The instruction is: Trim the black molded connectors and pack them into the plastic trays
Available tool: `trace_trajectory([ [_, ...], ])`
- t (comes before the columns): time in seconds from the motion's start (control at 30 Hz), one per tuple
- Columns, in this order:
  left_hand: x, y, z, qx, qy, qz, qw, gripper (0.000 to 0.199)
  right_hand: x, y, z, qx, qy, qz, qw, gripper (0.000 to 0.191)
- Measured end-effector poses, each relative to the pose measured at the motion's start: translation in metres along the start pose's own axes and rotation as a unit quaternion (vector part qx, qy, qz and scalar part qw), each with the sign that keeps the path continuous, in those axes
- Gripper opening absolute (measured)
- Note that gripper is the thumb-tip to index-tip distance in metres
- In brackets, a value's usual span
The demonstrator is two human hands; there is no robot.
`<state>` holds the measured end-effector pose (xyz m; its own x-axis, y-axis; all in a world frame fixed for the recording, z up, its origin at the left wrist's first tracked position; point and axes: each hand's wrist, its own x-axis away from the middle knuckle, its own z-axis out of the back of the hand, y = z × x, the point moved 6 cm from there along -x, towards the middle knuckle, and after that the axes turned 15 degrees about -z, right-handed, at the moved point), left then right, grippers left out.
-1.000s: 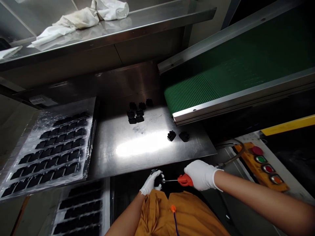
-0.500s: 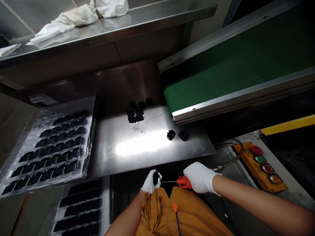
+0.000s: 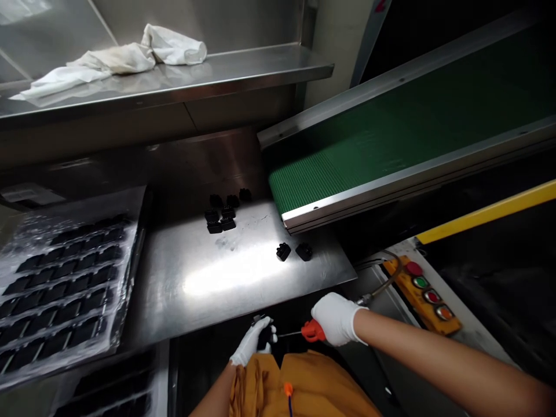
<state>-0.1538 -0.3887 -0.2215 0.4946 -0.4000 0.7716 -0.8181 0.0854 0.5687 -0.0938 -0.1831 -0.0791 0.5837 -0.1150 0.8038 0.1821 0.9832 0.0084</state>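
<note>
My left hand (image 3: 253, 340), in a white glove, is closed around a black part (image 3: 266, 335) just below the metal table's front edge. In my gloved right hand (image 3: 336, 318) is a red air gun (image 3: 313, 330) with a thin metal nozzle, whose tip points at the black part. A hose (image 3: 382, 285) runs from the gun towards the right. On the metal table (image 3: 174, 307), several black parts (image 3: 227, 212) stand in a cluster, and two more (image 3: 283, 251) lie nearer the front right.
Plastic trays (image 3: 124, 289) of black pieces stand at the left. A green conveyor belt (image 3: 347, 168) slopes in from the right above the table. White cloths (image 3: 125, 58) lie on a metal shelf (image 3: 260, 66). An orange button box (image 3: 417, 295) and yellow bar (image 3: 490, 211) are at right.
The view has shifted, so table, trays and conveyor appear further left and slightly lower. My left hand has turned the black part somewhat; both hands keep their holds.
</note>
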Motion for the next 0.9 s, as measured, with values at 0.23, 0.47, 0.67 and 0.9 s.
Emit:
trace_trajectory([
  [0.23, 0.000, 0.010, 0.000, -0.096, -0.015, -0.032, 0.995, 0.040, 0.010, -0.002, 0.007, 0.008, 0.050, 0.029, 0.998, 0.025],
  [0.47, 0.000, 0.017, -0.013, -0.279, -0.039, -0.153, 0.947, 0.029, 0.013, 0.002, 0.013, 0.003, 0.088, 0.009, 0.996, 0.023],
  [0.67, 0.008, 0.033, -0.012, -0.395, -0.092, -0.249, 0.880, 0.016, 0.017, 0.012, 0.016, 0.010, 0.067, -0.005, 0.998, 0.019],
  [0.9, 0.013, 0.033, -0.005, -0.418, -0.103, -0.273, 0.860, 0.020, 0.011, 0.013, 0.011, -0.016, 0.041, -0.010, 0.999, 0.022],
])
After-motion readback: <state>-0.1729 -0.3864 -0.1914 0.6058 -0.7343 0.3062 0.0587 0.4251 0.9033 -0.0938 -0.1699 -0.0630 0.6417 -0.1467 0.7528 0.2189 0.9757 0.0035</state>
